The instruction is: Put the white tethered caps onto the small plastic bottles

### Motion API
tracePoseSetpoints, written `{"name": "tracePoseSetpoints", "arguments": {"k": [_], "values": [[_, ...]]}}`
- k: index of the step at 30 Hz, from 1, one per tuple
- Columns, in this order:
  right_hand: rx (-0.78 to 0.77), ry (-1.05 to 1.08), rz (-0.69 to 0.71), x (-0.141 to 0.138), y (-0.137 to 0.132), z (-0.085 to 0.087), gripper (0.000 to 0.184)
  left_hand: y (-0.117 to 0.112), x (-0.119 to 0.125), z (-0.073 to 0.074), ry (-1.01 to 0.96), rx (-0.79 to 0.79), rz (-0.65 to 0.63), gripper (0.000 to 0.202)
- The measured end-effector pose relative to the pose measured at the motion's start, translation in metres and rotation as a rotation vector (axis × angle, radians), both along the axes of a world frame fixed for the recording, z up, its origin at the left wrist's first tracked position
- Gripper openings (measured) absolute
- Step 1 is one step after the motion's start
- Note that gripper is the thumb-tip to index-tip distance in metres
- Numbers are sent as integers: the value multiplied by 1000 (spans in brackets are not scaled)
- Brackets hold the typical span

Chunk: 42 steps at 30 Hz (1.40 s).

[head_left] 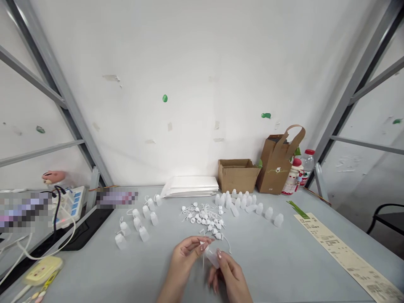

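**Small bottle handled near the middle of the near edge of a grey tabletop**

A pale wall rises behind the tabletop's far edge. Toward the far right corner stand a brown paper bag with a looped handle and, just to its left, an uncovered cardboard box. A stack of white packets lies along the middle of the far edge. A long printed paper strip runs beside the right edge toward the near right corner.

The left hand and the right hand meet near the middle of the near edge. Between them is the small bottle, translucent and tilted. The right fingers pinch its lower part; the left thumb and fingers are drawn narrow at its upper end, apparently on a white cap, though the detail is too small to be certain.

Beyond the hands, similar bottles form two groups: the left bottles, several with loops at their tops, stand toward the left edge; the right bottles are gathered before the box, some lying down. Smallest are the loose white caps with thin straps, heaped between the groups.
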State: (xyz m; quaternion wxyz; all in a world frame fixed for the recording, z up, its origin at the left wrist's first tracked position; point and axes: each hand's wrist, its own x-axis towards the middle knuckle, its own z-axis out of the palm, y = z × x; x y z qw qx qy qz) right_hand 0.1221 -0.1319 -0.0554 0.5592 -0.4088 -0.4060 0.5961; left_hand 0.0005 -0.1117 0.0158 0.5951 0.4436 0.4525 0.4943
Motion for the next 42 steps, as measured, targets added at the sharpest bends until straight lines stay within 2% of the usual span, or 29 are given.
{"name": "tracePoseSetpoints", "arguments": {"k": [4,6,9,14,18,21,24,28,32,36,42], "values": [[53,19,-102,-1,-2,3,43,0,-1,-3,-9,-40,45,24],[16,-14,-52,-1,-3,2,42,0,-2,-5,-21,-32,14,23],[-17,-52,22,0,-4,1,50,1,-3,-6,-25,-23,-24,22],[17,-18,-46,1,-3,3,45,2,-2,-5,-26,-32,-10,21],[-36,-26,78,4,-2,6,47,2,0,-3,-68,-15,-57,20],[-30,-8,80,6,-1,6,47,2,1,-3,-74,-14,-53,22],[-18,-11,61,5,-1,4,45,1,-1,-3,-90,-44,-76,34],[-19,-93,154,4,-2,-2,48,-1,-8,0,-205,-113,-214,56],[-40,-181,219,2,-5,-4,55,0,-12,4,-223,-193,-211,49],[-50,-242,228,1,-9,2,57,6,-11,0,-189,-234,-192,44],[-40,-275,266,3,-9,9,55,11,-8,-11,-398,-378,-304,38]]}}
